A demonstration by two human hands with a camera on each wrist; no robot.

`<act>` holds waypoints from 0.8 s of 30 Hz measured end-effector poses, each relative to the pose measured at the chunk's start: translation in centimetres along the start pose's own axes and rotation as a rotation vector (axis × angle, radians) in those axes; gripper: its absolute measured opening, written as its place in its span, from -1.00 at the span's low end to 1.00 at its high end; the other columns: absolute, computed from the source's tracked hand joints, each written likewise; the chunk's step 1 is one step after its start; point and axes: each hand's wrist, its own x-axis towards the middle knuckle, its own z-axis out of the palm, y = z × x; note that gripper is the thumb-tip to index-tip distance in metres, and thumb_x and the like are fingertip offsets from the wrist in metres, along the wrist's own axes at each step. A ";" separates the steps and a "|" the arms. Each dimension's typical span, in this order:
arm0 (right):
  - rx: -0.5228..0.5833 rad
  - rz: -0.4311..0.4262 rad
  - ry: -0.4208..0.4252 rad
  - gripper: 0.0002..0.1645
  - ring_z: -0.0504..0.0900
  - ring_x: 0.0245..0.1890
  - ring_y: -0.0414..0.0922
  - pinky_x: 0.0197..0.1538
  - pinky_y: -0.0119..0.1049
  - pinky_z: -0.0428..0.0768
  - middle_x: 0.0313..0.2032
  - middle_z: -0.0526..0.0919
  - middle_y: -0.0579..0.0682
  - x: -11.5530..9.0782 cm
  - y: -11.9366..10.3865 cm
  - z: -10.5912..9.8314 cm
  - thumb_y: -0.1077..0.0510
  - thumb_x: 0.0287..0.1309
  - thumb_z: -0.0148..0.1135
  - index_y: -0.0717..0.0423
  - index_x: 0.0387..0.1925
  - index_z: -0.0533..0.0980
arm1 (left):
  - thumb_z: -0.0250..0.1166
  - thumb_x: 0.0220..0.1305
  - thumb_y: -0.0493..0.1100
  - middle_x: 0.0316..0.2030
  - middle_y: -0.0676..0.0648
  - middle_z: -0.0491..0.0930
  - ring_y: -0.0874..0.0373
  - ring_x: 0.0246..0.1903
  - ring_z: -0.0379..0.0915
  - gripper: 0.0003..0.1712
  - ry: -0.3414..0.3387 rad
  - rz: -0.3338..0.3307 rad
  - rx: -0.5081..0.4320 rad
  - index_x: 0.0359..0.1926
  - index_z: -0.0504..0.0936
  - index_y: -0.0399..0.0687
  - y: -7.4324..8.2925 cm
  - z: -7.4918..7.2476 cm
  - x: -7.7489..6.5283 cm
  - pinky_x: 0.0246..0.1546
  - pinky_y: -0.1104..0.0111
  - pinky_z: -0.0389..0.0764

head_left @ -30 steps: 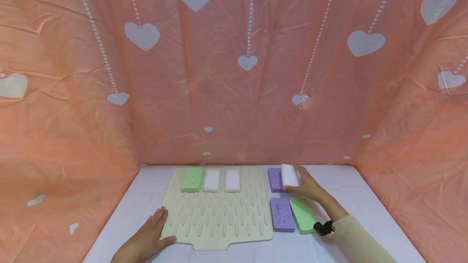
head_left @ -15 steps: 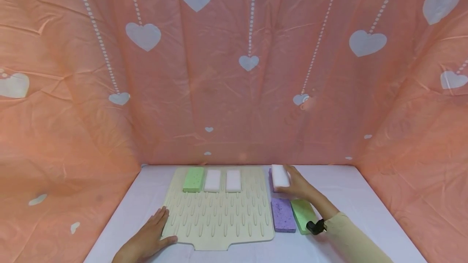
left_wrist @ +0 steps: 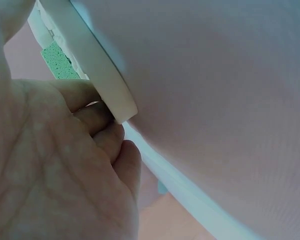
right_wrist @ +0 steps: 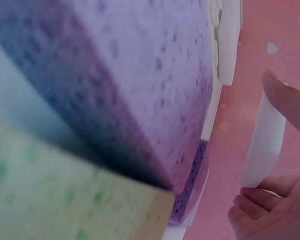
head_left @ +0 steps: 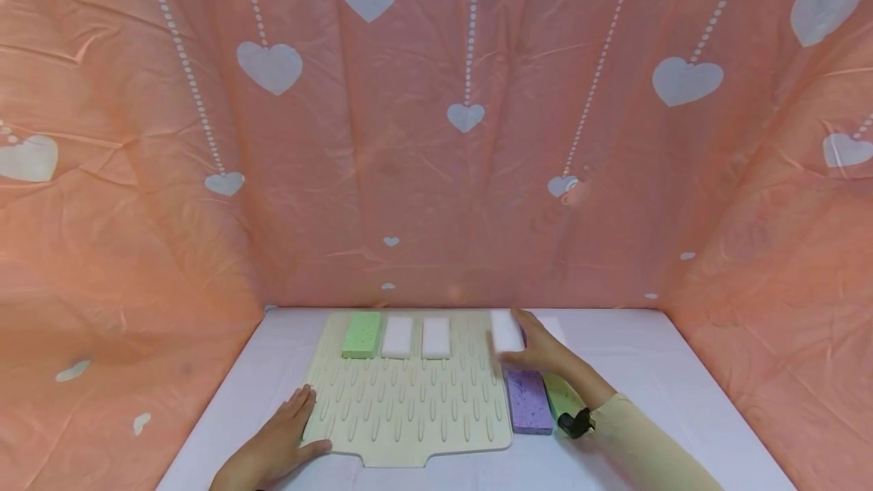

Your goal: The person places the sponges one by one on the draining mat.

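In the head view my right hand [head_left: 542, 347] holds a white sponge [head_left: 506, 332] between thumb and fingers, at the far right corner of a cream ridged mat [head_left: 409, 408]. The right wrist view shows this white sponge [right_wrist: 266, 142] gripped at its ends, apart from the purple sponges. A green sponge [head_left: 361, 335] and two white sponges, a left one [head_left: 397, 337] and a right one [head_left: 436, 338], lie in a row along the mat's far edge. My left hand [head_left: 276, 434] rests against the mat's near left corner, fingers along its side; its fingertips touch the mat's edge [left_wrist: 97, 70].
A purple sponge [head_left: 529, 402] lies right of the mat, next to a green sponge [head_left: 562, 396] partly under my right wrist. Another purple sponge [right_wrist: 192, 182] stands farther back, mostly hidden in the head view. A pink curtain [head_left: 436, 233] with hearts encloses the white table [head_left: 682, 400].
My right hand has carried the white sponge leftward, from over the far purple sponge to the mat's right edge. My left hand has stayed at the mat's corner.
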 end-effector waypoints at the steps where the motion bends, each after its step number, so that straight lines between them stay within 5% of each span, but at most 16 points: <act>1: -0.006 -0.005 0.000 0.39 0.30 0.50 0.42 0.52 0.31 0.34 0.52 0.21 0.55 0.1 -0.1 0.1 0.03 0.04 0.71 0.58 0.58 0.03 | 0.50 0.29 0.25 0.57 -0.61 0.05 -0.52 0.60 -0.11 0.26 -0.002 -0.001 -0.003 0.52 0.14 -0.68 -0.1 0.0 0.0 0.58 -0.31 -0.01; 2: -0.008 -0.007 -0.001 0.39 0.27 0.51 0.43 0.53 0.31 0.31 0.53 0.21 0.55 0.2 -0.3 0.2 0.02 0.04 0.71 0.58 0.58 0.03 | 0.50 0.28 0.26 0.58 -0.61 0.04 -0.52 0.60 -0.12 0.27 -0.002 -0.004 -0.008 0.53 0.14 -0.68 -0.2 0.1 0.1 0.58 -0.31 -0.02; 4: -0.013 -0.015 -0.005 0.40 0.24 0.53 0.44 0.55 0.32 0.28 0.53 0.20 0.55 0.4 -0.5 0.5 0.02 0.04 0.72 0.59 0.58 0.03 | 0.51 0.24 0.29 0.59 -0.58 0.04 -0.49 0.61 -0.12 0.30 0.023 -0.004 -0.035 0.54 0.16 -0.64 -0.7 0.5 0.2 0.70 0.04 -0.17; 8: -0.017 -0.018 -0.022 0.40 0.17 0.56 0.46 0.58 0.33 0.21 0.54 0.17 0.57 0.8 -0.9 0.9 0.04 0.05 0.72 0.61 0.58 0.02 | 0.51 0.25 0.28 0.58 -0.58 0.05 -0.49 0.61 -0.10 0.29 0.029 0.005 -0.026 0.53 0.16 -0.65 -0.7 0.5 0.1 0.70 0.05 -0.16; 9: -0.021 -0.024 -0.024 0.40 0.16 0.57 0.46 0.58 0.33 0.20 0.54 0.17 0.57 0.9 -1.0 1.0 0.04 0.05 0.72 0.61 0.58 0.02 | 0.51 0.24 0.28 0.58 -0.58 0.05 -0.49 0.61 -0.10 0.29 0.030 0.003 -0.025 0.53 0.16 -0.65 -0.6 0.5 0.1 0.70 0.05 -0.15; 11: -0.018 -0.033 -0.031 0.39 0.15 0.57 0.46 0.58 0.34 0.19 0.55 0.16 0.57 1.1 -1.3 1.3 0.04 0.06 0.71 0.60 0.58 0.01 | 0.50 0.27 0.26 0.57 -0.62 0.04 -0.53 0.59 -0.10 0.28 0.011 0.010 -0.010 0.52 0.14 -0.69 -0.3 0.1 0.0 0.58 -0.31 -0.01; 14: -0.017 -0.043 -0.038 0.39 0.13 0.58 0.47 0.59 0.34 0.17 0.55 0.14 0.57 1.4 -1.4 1.6 0.04 0.07 0.71 0.59 0.59 0.00 | 0.47 0.25 0.36 0.58 -0.60 0.05 -0.52 0.60 -0.13 0.33 0.030 0.013 -0.034 0.53 0.15 -0.65 -0.8 0.6 0.1 0.70 0.11 -0.26; 17: -0.021 -0.046 -0.051 0.39 0.13 0.58 0.47 0.59 0.34 0.16 0.55 0.15 0.57 1.7 -1.5 2.1 0.03 0.08 0.70 0.59 0.59 0.01 | 0.42 0.24 0.45 0.59 -0.58 0.03 -0.50 0.61 -0.16 0.38 0.039 0.021 -0.055 0.55 0.14 -0.63 -1.4 1.1 0.2 0.50 0.60 -0.55; 18: -0.025 -0.046 -0.053 0.38 0.15 0.57 0.47 0.59 0.33 0.17 0.54 0.16 0.57 1.9 -1.5 2.2 0.03 0.08 0.70 0.59 0.58 0.01 | 0.41 0.23 0.46 0.59 -0.58 0.03 -0.51 0.60 -0.15 0.38 0.041 0.025 -0.061 0.55 0.14 -0.63 -1.5 1.1 0.1 0.50 0.59 -0.56; 21: -0.021 -0.040 -0.066 0.37 0.17 0.57 0.45 0.59 0.31 0.19 0.54 0.18 0.55 2.2 -1.6 2.6 0.02 0.09 0.70 0.58 0.59 0.02 | 0.46 0.22 0.40 0.57 -0.62 0.04 -0.55 0.58 -0.11 0.37 0.038 0.041 -0.061 0.53 0.15 -0.67 -1.3 0.9 0.1 0.70 0.15 -0.31; 24: -0.008 -0.027 -0.079 0.37 0.15 0.58 0.44 0.60 0.31 0.18 0.55 0.17 0.55 2.6 -1.7 2.9 0.01 0.09 0.70 0.58 0.59 0.02 | 0.50 0.24 0.30 0.55 -0.66 0.04 -0.59 0.56 -0.10 0.32 0.030 0.045 -0.056 0.51 0.15 -0.71 -0.8 0.4 0.0 0.58 -0.32 -0.06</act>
